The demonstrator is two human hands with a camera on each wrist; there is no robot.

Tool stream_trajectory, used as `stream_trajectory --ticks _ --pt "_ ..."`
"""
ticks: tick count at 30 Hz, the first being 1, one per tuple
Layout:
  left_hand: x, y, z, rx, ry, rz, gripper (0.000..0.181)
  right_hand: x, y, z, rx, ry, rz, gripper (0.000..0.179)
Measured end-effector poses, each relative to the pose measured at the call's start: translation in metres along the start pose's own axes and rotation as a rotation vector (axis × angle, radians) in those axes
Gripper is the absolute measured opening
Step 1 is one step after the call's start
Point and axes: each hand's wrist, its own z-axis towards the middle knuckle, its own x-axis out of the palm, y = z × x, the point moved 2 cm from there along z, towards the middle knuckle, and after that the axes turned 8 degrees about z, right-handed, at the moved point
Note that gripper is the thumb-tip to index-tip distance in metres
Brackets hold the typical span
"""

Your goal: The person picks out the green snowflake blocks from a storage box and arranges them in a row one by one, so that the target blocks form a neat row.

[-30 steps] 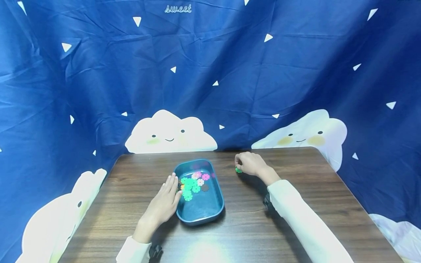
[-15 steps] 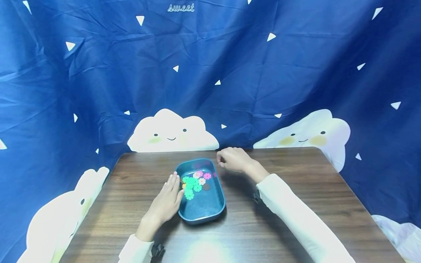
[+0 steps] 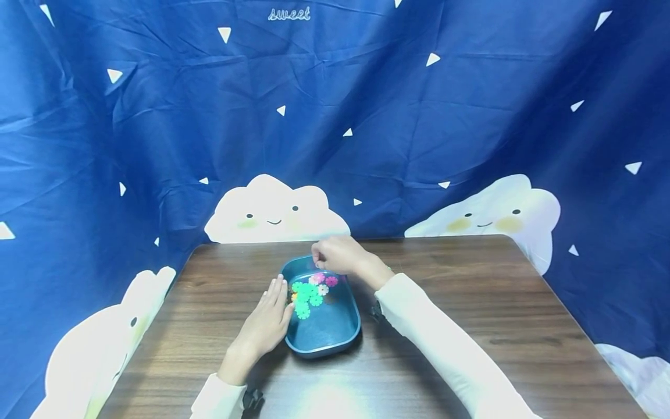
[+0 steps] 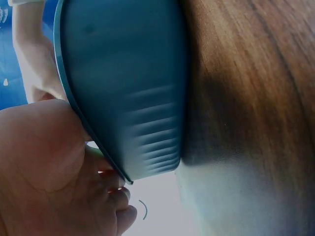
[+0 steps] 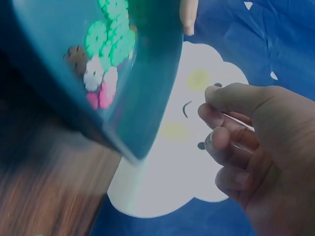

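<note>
A teal plastic box [image 3: 321, 340] stands on the wooden table, holding flower-shaped plastic discs. Green discs [image 3: 306, 297] lie heaped toward its left side. Pink discs [image 3: 331, 281] and a white disc [image 3: 323, 289] lie farther back, and the right wrist view shows a brown disc [image 5: 76, 60]. My left hand [image 3: 266, 320] rests along the box's left rim, fingers straight. Over the far right rim hovers my right hand [image 3: 340, 254], fingers loosely bent, nothing visible between thumb and index finger [image 5: 210, 117]. A sliver of one green disc [image 3: 388, 267] shows on the table behind my right wrist.
The brown wooden table [image 3: 471, 302] has rounded far corners. Behind it hangs a blue curtain [image 3: 366, 75] with white clouds and triangles, reaching down past the table's sides. Both wrists carry dark camera mounts under white sleeves.
My right hand has moved left from the green disc on the table to above the box's far end. The disc stayed on the table. My left hand has kept its place.
</note>
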Motion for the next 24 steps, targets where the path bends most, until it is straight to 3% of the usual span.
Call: stream_trajectory --ticks 5,12,24 --pt "0.001 0.002 0.0 -0.005 -0.002 0.004 0.063 0.012 0.011 0.015 -0.025 0.039 0.014 0.008" --pt "0.0 0.001 0.001 -0.004 0.008 0.008 0.063 0.036 0.016 0.029 0.032 0.137 -0.017 0.006" --pt "-0.001 0.0 0.002 -0.012 0.022 0.025 0.062 0.061 0.023 0.041 0.101 0.249 -0.08 0.022"
